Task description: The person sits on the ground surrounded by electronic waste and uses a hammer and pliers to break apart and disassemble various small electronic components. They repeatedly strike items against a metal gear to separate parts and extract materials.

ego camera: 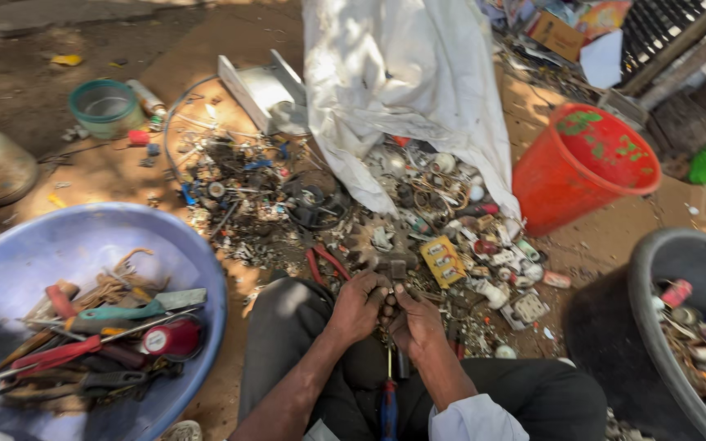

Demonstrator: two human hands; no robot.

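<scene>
At far left a blue plastic basin (10,269) holds pliers, screwdrivers and a red-capped tin; behind it a green bowl (105,106) sits on the dirt floor (206,49). The left hand (357,306) and right hand (416,321) meet over the lap, each grip closed tight on a small dark metal part (389,310), mostly hidden by fingers. A blue-handled screwdriver (388,404) lies between the knees. Just ahead, a scrap heap (304,204) with red-handled pliers (326,261) crowds the hands, spilling from a white sack (406,82). Rightward stand a red bucket (582,167) and a grey tub (655,278).
</scene>
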